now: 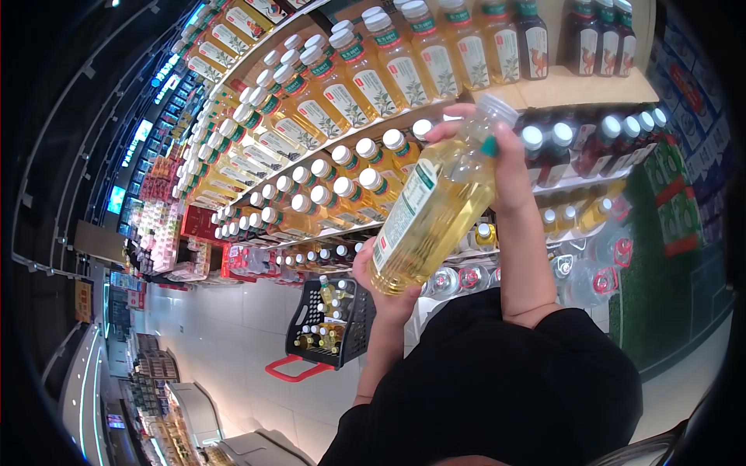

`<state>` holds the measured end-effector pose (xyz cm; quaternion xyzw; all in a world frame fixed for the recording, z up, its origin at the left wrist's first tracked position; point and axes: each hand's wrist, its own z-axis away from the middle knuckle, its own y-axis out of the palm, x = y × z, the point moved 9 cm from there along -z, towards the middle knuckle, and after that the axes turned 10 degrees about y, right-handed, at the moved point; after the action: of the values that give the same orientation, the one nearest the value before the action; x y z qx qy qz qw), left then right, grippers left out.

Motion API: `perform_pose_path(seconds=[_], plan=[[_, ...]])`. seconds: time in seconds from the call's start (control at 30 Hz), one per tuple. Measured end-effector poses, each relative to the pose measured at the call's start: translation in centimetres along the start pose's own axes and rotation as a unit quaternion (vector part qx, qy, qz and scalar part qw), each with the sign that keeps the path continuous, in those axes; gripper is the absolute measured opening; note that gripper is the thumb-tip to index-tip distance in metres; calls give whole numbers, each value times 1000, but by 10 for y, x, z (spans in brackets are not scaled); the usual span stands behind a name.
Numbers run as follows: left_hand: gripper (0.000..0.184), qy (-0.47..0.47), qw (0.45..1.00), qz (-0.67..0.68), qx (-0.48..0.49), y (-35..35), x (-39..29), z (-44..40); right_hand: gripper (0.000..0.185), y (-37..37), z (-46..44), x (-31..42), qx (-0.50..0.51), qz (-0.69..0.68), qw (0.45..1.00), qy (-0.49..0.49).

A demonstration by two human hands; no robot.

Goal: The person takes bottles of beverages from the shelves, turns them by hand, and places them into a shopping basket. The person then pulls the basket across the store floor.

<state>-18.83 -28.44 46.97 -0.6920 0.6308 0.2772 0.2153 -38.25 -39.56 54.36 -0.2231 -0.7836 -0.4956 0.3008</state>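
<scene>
A large clear bottle of pale yellow liquid point(447, 206), with a white-and-green label, is held tilted in front of me. Its whitish cap points up and to the right. My left hand point(388, 291) cups the base, fingers curled around the lower end. Around the neck, just below the cap, my right hand point(497, 147) is closed. Behind the bottle, shelf rows carry similar yellow bottles point(373, 89) with white caps and green neck bands.
A black shopping basket point(353, 318) with a red handle point(291, 369) stands on the tiled floor point(233, 334), holding several bottles. Dark bottles point(556, 151) line the shelf at right. Clear jugs point(598, 283) sit low beneath the shelves. A display counter point(190, 412) is at lower left.
</scene>
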Motion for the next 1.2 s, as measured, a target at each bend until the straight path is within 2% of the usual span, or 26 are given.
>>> perform_pose_path(seconds=[0.07, 0.1, 0.2, 0.23, 0.37, 0.47, 0.53, 0.67, 0.97, 1.2], plan=[[86, 115, 985, -118, 51, 0, -29, -13, 59, 1, -1, -4, 41, -70, 997, 14], [88, 161, 959, -216, 87, 0, -41, -16, 60, 1, -2, -7, 54, -108, 992, 29], [88, 255, 894, -344, 129, 14, -74, -15, 61, 4, -2, -13, 100, -200, 974, 40], [86, 268, 876, -381, 122, 15, -78, -11, 63, 4, -2, -14, 84, -205, 974, 43], [86, 308, 863, -377, 136, 28, -95, -7, 53, 4, -4, -16, 81, -276, 957, 26], [86, 299, 878, -326, 183, 38, -105, -10, 45, 1, -7, -23, 63, -326, 942, 47], [86, 299, 878, -332, 174, 38, -105, -9, 41, 0, -8, -27, 56, -350, 933, 72], [84, 283, 884, -334, 164, 40, -102, -9, 42, -1, -9, -30, 52, -380, 919, 93], [88, 271, 865, -350, 236, 62, -104, -14, 44, -4, -8, -25, 81, -434, 891, 104], [77, 259, 890, -287, 243, 62, -106, -21, 43, -18, -8, -30, 56, -448, 884, 116]])
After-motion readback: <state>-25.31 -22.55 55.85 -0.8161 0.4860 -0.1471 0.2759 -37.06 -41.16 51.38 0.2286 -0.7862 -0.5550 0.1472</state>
